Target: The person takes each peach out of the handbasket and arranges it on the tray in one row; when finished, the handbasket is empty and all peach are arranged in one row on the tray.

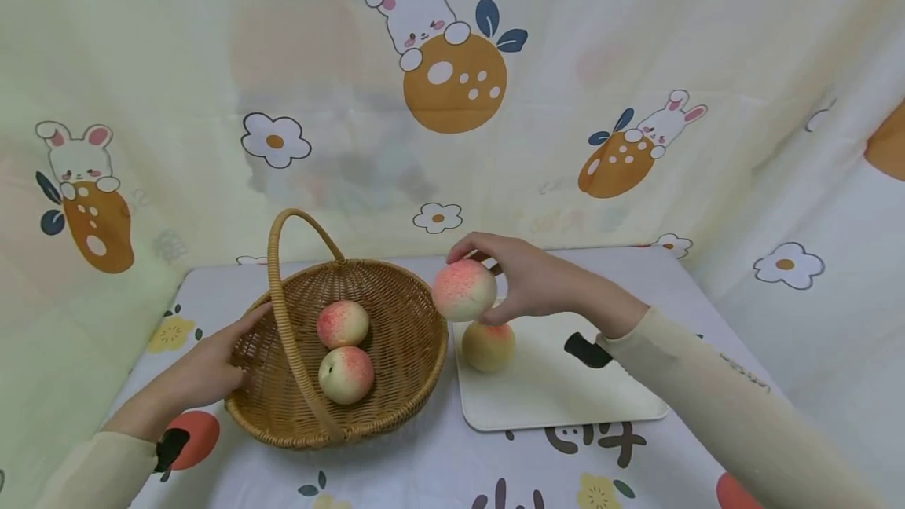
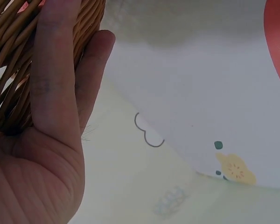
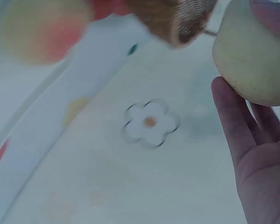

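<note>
A brown wicker basket (image 1: 406,297) with an arched handle stands on the left of the table, two pink-and-cream peaches (image 1: 346,375) lying inside it. My left hand (image 1: 198,364) grips the basket's left side; in the left wrist view its fingers (image 2: 56,70) lie along the woven outer wall. Between basket and tray, my right hand (image 1: 530,277) holds another peach (image 1: 463,291) in the air, thumb and fingers around it. That held peach (image 3: 254,56) also shows in the right wrist view. Below it, one more peach (image 1: 488,348) sits on a white tray (image 1: 558,391).
The table has a pale printed cloth (image 1: 417,470). A curtain (image 1: 339,45) with rabbits and flowers hangs behind it and down both sides. The basket's handle (image 1: 279,289) arches up above its rim. The tray lies just right of the basket.
</note>
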Demonstrator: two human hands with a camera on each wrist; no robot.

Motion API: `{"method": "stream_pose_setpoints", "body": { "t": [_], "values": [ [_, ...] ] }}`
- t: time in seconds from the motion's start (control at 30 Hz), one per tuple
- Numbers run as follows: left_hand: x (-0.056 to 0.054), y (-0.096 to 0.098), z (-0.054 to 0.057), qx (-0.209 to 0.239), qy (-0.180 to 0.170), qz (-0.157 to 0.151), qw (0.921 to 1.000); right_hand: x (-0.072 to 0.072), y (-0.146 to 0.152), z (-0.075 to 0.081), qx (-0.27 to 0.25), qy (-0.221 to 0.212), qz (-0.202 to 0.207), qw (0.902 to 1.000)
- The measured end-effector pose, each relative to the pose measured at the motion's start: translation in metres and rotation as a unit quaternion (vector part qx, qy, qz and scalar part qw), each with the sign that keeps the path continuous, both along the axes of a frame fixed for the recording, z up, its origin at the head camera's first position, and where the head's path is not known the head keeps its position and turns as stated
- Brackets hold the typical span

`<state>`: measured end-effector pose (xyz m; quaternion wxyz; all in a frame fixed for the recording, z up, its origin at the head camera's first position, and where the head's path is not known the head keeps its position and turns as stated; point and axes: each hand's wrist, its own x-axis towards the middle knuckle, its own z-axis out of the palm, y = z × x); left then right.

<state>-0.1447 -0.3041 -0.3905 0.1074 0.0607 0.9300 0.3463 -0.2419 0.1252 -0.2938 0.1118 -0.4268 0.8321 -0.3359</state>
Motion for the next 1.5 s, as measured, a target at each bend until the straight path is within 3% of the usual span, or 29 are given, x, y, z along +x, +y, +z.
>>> {"method": "stream_pose_setpoints", "body": {
  "t": [0.17,0.47,0.9,1.03,1.3,1.4,1.5],
  "values": [
    [-0.003,0.001,0.002,0.005,-0.008,-0.001,1.0000,-0.001,0.042,-0.017,0.017,-0.012,-0.048,0.9986],
    [-0.006,0.000,0.003,0.000,-0.008,-0.009,0.9999,-0.012,0.095,-0.075,0.076,-0.048,-0.105,0.9904],
    [-0.002,0.000,-0.002,0.008,-0.007,-0.005,0.9999,-0.015,0.111,-0.132,0.141,0.002,-0.111,0.9838],
    [-0.001,0.000,-0.001,0.007,-0.003,-0.004,1.0000,-0.015,0.108,-0.138,0.127,-0.003,-0.121,0.9846],
    [0.002,0.001,0.000,0.006,-0.004,0.001,1.0000,-0.014,0.101,-0.137,0.157,-0.031,-0.138,0.9774],
    [0.002,0.001,0.001,0.004,-0.004,0.002,1.0000,-0.014,0.100,-0.133,0.164,-0.024,-0.126,0.9780],
    [0.003,0.001,0.002,-0.001,-0.002,0.005,1.0000,-0.018,0.096,-0.116,0.146,-0.025,-0.105,0.9834]
  ]
}}
